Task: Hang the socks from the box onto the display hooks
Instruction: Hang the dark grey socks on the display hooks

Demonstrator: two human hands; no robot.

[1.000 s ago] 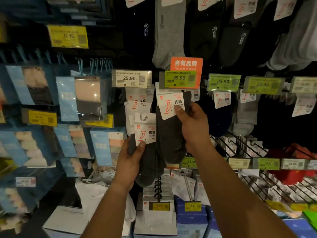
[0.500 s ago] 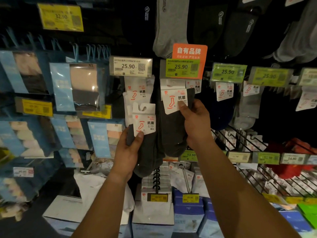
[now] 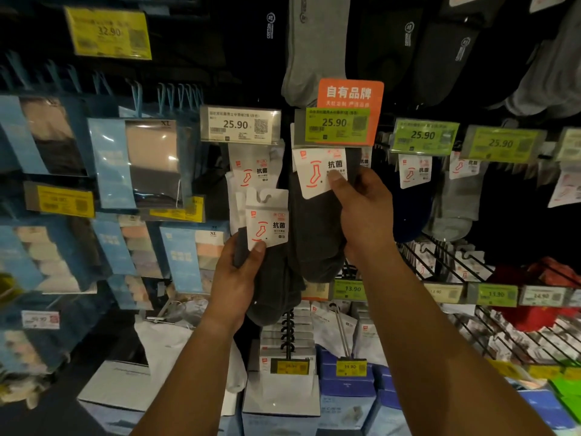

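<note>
Rack (image 3: 440, 265): hooks, price tags. My right hand (image 3: 366, 215): thumb and fingers pinch grey socks (image 3: 317, 234) by their card, up under the 25.90 tag (image 3: 336, 125). My left hand (image 3: 234, 278): pinches a second grey pair (image 3: 276, 287), lower, beside them.

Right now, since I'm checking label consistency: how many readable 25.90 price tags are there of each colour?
white 25.90 tag: 1
green 25.90 tags: 3
Total: 4

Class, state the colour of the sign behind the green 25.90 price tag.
Orange sign, white lettering; head view.
</note>
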